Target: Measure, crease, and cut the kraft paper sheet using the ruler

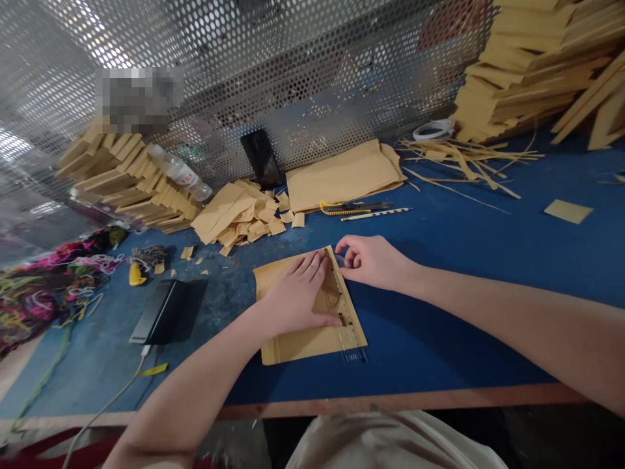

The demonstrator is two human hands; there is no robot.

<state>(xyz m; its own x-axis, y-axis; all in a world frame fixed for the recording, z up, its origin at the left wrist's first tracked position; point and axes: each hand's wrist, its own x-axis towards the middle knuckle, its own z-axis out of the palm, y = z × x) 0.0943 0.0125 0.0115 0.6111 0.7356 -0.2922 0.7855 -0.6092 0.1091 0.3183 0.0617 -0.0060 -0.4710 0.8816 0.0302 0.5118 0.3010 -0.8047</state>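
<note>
Flat on brown kraft paper (293, 345), the left hand (297, 296) presses a clear ruler (344, 312) with spread fingers; the right hand (371, 260) pinches a small blade, fingers closed.

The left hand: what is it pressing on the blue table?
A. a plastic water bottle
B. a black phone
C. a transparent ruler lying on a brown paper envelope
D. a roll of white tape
C: the left hand lies flat on the transparent ruler, which runs along the right edge of the brown paper envelope on the blue table.
</note>
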